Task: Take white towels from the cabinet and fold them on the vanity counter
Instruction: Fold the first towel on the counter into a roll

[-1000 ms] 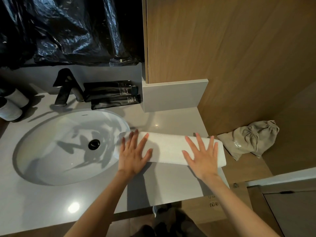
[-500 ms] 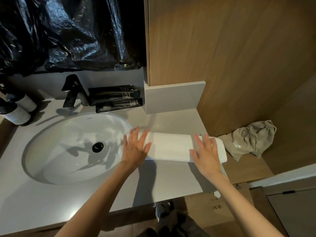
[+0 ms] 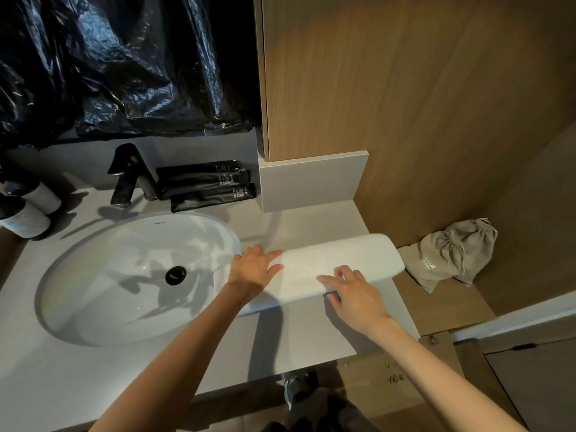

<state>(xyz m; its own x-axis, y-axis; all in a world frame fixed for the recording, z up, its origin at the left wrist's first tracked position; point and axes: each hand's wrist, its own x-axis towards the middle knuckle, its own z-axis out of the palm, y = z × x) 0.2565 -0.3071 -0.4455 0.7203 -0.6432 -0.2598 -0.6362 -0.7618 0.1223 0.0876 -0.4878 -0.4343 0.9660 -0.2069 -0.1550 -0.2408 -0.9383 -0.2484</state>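
Presses the left hand flat on the left end of the towel, fingers straight and spread, beside the sink. Pinches the near edge with the right hand, fingers curled, thumb on top. Looks midway through: lies as a long folded band across the counter, right end at its side edge, and probably needs crosswise folds yet. Shows no other towel. Farther back: black faucet, dark tubes, two bottles at left, black plastic above, wood panels, beige bag on a lower ledge at right.
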